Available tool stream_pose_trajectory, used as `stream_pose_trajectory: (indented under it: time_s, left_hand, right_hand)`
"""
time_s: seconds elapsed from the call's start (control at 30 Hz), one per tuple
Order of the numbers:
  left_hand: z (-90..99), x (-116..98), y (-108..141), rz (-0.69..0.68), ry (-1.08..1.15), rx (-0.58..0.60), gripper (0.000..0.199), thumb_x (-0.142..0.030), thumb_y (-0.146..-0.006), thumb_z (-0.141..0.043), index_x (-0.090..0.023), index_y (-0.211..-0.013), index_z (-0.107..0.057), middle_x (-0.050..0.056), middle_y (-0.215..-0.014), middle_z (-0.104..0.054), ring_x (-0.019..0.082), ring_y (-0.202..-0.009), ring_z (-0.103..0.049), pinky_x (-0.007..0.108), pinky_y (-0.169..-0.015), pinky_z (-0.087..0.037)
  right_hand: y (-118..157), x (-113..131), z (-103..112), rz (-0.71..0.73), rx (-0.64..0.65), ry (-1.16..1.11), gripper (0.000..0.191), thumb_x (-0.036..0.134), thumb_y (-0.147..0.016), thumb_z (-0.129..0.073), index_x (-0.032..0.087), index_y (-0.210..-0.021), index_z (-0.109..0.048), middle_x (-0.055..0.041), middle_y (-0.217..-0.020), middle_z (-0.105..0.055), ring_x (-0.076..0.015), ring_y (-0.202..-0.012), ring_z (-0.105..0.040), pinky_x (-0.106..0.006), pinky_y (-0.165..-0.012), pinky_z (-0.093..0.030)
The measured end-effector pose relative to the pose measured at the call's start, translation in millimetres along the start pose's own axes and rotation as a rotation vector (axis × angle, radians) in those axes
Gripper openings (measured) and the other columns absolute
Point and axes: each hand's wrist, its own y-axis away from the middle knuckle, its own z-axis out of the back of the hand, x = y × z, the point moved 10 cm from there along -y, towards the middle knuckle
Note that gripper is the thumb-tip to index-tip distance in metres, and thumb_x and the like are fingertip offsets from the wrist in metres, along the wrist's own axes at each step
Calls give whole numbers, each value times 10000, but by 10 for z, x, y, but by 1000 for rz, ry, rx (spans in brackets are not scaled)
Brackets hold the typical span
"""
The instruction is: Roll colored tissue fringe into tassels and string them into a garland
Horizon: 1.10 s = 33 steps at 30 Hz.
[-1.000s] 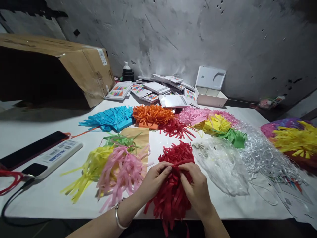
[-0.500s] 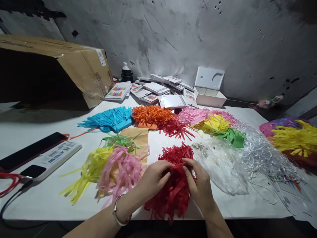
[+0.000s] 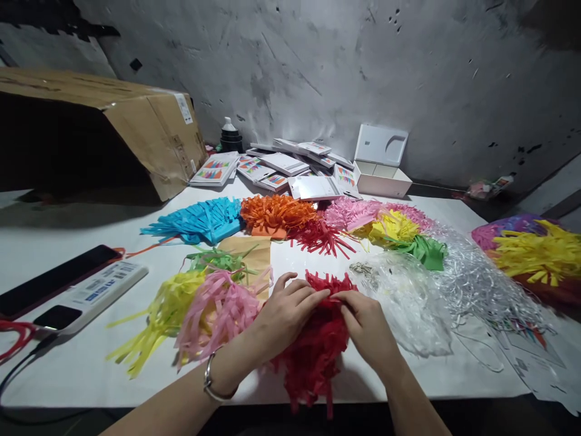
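Observation:
A red tissue paper tassel point(image 3: 318, 357) with fringed strips lies in front of me, its lower strips hanging past the table's front edge. On its left side my left hand point(image 3: 290, 312), a silver bangle at the wrist, bends over the paper with fingers closed on its middle. My right hand point(image 3: 370, 324) pinches the same middle part from the right. The fingertips of both hands almost meet there, and the pinched paper is partly hidden. Just left of my left hand are a pink tassel point(image 3: 215, 309) and a yellow tassel point(image 3: 175, 303).
Blue point(image 3: 200, 219), orange point(image 3: 276, 212) and other fringed tassels line the table's middle. Flat printed packs point(image 3: 284, 163) are piled behind them. A cardboard box point(image 3: 154, 133) stands left, near a power bank point(image 3: 97, 293). A clear plastic bag point(image 3: 408, 303) and silver tinsel point(image 3: 481, 284) lie right.
My left hand has rolled over the red tassel, its back now more upward and fingers straighter. The tassel's lower strips have swung slightly right. Both hands remain at its middle.

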Motion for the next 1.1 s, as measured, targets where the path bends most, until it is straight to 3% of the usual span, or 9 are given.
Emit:
stream_pose_trajectory:
  time_s: [0.13, 0.27, 0.33, 0.47, 0.6, 0.73, 0.83, 0.97, 1.1]
  left_hand:
    - [128, -83, -15, -155, -31, -71, 340, -100, -987, -452, -229, -1262, -603, 101, -1186, -670, 246, -1112, -562, 462, -1012, -369]
    - [244, -72, -44, -144, 0, -141, 224, -122, -989, -465, -199, -1018, -673, 83, -1043, -695, 228, -1020, -585, 426, -963, -416]
    - [260, -77, -55, -154, 5, -151, 220, -127, -987, -471, -202, -1007, -676, 66, -966, -701, 213, -959, -599, 409, -933, -431]
    - [284, -107, -36, -228, -37, -182, 240, -150, -998, -473, -237, -1101, -672, 28, -867, -712, 194, -889, -615, 419, -959, -429]
    - [400, -95, 9, -239, -27, -241, 220, -123, -974, -488, -227, -1072, -655, 71, -1062, -726, 220, -1068, -615, 438, -1015, -431]
    - [493, -2, 19, -166, 90, -183, 227, -64, -947, -470, -209, -1061, -602, 67, -1044, -737, 210, -1086, -631, 442, -1080, -402]
    - [611, 179, 33, -69, 194, -224, 237, -51, -941, -463, -215, -1055, -591, 48, -977, -736, 194, -1019, -658, 421, -1059, -434]
    - [735, 549, 50, 143, 300, -348, 209, -97, -935, -497, -222, -1028, -636, 44, -946, -729, 198, -946, -680, 363, -946, -518]
    - [758, 854, 11, 355, 501, -428, 112, -212, -913, -561, -213, -906, -672, 49, -855, -712, 207, -819, -676, 308, -725, -562]
  right_hand:
    - [-51, -226, -3, -181, 73, -321, 254, 243, -908, -521, 212, -974, -764, -49, -926, -766, -211, -856, -703, -321, -786, -533]
    - [-19, -337, -57, -261, 46, -501, 251, 331, -862, -598, 195, -981, -772, -64, -925, -772, -227, -866, -706, -319, -774, -540]
    - [6, -384, -60, -285, 10, -533, 260, 351, -845, -620, 191, -984, -770, -71, -932, -772, -234, -872, -708, -319, -772, -543]
    - [33, -420, 30, -255, -86, -434, 255, 331, -856, -589, 202, -988, -765, -74, -957, -770, -236, -878, -713, -328, -783, -547]
    - [62, -458, 305, -181, -305, -191, 265, 283, -845, -534, 216, -957, -765, -75, -974, -766, -243, -908, -703, -363, -860, -523]
    - [121, -723, 482, -235, -435, -193, 256, 313, -798, -565, 217, -917, -770, -79, -964, -766, -261, -910, -696, -375, -864, -515]
    - [167, -976, 557, -294, -479, -251, 258, 343, -787, -594, 203, -917, -767, -83, -934, -768, -260, -859, -702, -361, -801, -534]
    - [217, -1271, 577, -357, -530, -408, 289, 381, -773, -635, 175, -941, -750, -82, -921, -768, -246, -835, -711, -336, -754, -561]
    - [244, -1501, 519, -392, -595, -612, 336, 417, -750, -678, 158, -958, -729, -88, -933, -771, -237, -819, -723, -340, -728, -585]
